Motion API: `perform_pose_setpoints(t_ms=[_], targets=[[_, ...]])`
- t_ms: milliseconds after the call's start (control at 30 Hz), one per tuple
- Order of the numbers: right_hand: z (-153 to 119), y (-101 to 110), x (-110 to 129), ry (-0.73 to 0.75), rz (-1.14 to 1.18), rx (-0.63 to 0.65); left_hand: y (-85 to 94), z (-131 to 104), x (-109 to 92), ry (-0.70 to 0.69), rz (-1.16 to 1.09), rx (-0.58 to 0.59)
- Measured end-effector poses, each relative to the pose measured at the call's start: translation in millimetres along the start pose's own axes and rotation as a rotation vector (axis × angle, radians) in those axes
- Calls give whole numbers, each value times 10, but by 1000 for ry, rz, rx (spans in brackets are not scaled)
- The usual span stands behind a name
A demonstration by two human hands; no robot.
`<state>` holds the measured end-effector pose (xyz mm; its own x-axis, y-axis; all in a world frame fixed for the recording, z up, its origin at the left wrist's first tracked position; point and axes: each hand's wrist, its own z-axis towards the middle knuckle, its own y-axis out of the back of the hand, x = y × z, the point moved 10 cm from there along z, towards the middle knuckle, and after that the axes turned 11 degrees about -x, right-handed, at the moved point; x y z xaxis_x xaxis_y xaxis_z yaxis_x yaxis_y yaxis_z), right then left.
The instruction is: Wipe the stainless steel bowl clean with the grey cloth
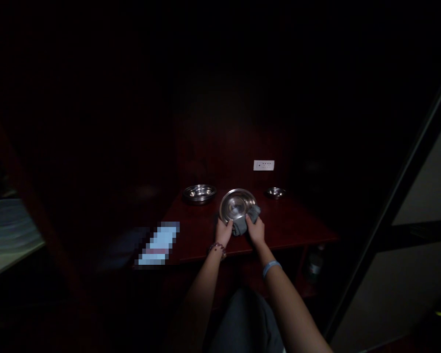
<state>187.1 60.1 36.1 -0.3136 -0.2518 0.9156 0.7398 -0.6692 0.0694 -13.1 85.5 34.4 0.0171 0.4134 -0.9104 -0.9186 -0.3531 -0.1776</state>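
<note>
Tilted toward me above the dark red shelf is a round, shiny metal dish. My left hand is closed on its lower left rim, thumb on top. A grey cloth hangs over the dish's lower edge, with another fold of it at the right rim. My right hand grips this cloth against the dish. Behind on the left sits a stack of metal dishes. One small metal bowl stands at the back right.
A white socket panel is on the back wall. On the left lies a blurred bluish rectangle. Below the shelf at right stands a bottle. A pale panel with a dark frame rises on the right.
</note>
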Motion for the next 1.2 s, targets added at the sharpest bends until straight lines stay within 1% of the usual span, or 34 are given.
perform_pose_setpoints(t_ms=[200,367,600,833,1033,1200], targets=[[0,13,-13,-9,-3,-13,-1,14,29,-14,4,-4],[-4,11,2,0,32,-15,3,20,80,31,20,-3],[3,11,-9,-2,37,-23,18,8,55,67,16,-13],[1,8,-7,-6,35,-14,-5,-13,8,46,15,5],[0,20,13,0,44,-24,37,-25,-56,42,33,-36],[-1,27,10,-5,35,-30,18,-19,-3,61,41,-17]])
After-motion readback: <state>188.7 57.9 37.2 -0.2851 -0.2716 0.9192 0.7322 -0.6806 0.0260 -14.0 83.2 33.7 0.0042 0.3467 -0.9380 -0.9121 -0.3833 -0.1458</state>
